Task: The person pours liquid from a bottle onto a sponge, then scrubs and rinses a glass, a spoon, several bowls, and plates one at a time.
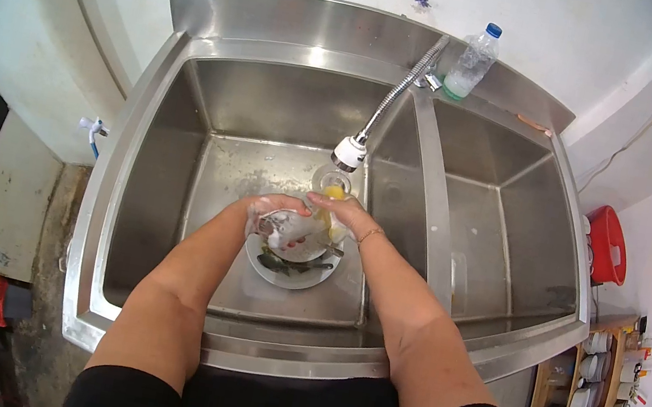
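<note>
Over the left basin of a steel double sink, my left hand grips a soapy glass bowl by its left rim. My right hand presses a yellow sponge against the bowl's far right side; a thin bracelet circles that wrist. Below the bowl a round metal plate lies on the basin floor with dark leafy scraps on it. The flexible faucet's white spray head hangs just beyond my hands. A small drain or glass rim shows behind the sponge.
The right basin holds a flat clear item near its front left. A plastic water bottle with a blue cap stands on the sink's back ledge. A red bucket and a wooden shelf of bottles are at the right.
</note>
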`<state>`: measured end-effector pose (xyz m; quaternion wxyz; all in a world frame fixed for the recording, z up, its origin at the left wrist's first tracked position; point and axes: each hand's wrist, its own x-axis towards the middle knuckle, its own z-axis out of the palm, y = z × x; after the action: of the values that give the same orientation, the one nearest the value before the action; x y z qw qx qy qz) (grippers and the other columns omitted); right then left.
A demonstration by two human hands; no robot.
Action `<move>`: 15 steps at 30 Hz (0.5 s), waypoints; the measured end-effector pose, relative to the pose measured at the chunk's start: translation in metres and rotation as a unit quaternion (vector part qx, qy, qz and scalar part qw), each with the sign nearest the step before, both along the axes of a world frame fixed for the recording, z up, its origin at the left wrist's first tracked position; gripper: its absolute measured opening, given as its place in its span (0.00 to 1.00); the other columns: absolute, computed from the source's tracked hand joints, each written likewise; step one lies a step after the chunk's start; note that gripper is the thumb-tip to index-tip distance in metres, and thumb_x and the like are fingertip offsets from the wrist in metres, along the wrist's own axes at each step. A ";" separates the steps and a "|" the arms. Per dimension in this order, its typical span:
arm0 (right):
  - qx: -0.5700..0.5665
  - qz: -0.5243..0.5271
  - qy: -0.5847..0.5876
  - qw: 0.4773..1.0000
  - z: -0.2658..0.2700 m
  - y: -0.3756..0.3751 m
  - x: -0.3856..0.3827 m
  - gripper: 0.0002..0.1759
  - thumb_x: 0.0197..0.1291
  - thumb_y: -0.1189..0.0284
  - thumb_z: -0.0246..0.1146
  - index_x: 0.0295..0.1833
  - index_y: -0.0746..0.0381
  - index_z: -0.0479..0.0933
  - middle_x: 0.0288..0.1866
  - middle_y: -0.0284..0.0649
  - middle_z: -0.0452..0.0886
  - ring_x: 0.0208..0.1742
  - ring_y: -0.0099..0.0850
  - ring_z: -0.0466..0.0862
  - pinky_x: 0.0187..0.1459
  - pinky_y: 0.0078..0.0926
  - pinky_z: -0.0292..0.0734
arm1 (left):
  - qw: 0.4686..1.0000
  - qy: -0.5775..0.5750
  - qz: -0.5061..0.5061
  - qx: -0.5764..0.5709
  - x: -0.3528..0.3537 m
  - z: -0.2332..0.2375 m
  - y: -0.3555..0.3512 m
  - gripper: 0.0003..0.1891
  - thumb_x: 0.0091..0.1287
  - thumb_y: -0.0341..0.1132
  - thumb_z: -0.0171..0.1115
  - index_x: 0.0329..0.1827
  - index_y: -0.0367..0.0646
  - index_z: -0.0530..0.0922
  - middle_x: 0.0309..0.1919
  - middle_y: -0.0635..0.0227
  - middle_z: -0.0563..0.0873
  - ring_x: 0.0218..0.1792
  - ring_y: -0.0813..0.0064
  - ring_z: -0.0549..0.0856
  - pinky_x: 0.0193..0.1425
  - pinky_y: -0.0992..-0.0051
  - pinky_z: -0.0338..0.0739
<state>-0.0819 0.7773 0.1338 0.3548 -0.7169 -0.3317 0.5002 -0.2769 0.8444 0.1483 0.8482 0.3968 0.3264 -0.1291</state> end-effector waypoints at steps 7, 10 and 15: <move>-0.035 -0.002 0.295 0.955 0.031 -0.012 -0.002 0.20 0.47 0.64 0.69 0.42 0.67 0.77 0.37 0.44 0.81 0.34 0.34 0.83 0.33 0.30 0.79 | 0.979 -0.145 0.129 -0.055 -0.023 0.012 0.016 0.27 0.59 0.44 0.57 0.57 0.35 0.68 0.48 0.47 0.77 0.38 0.52 0.81 0.40 0.59 0.81; -0.008 -0.070 0.344 0.936 0.031 -0.008 -0.019 0.17 0.47 0.68 0.69 0.40 0.67 0.76 0.35 0.44 0.81 0.30 0.35 0.83 0.31 0.31 0.79 | 0.942 -0.090 0.311 0.090 -0.022 0.009 0.012 0.22 0.58 0.39 0.59 0.52 0.37 0.69 0.43 0.52 0.77 0.39 0.54 0.80 0.44 0.56 0.80; 0.072 -0.043 0.136 0.987 0.016 -0.013 -0.092 0.16 0.48 0.72 0.65 0.44 0.66 0.75 0.38 0.44 0.81 0.33 0.38 0.83 0.34 0.36 0.78 | 0.826 0.006 0.563 -0.014 0.006 -0.047 0.043 0.16 0.54 0.36 0.60 0.45 0.40 0.71 0.34 0.58 0.76 0.36 0.60 0.80 0.39 0.60 0.78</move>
<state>-0.1734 0.7640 0.1494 0.4688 -0.6280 -0.2847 0.5521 -0.2707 0.8876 0.1013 0.7768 0.1310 0.4968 0.3641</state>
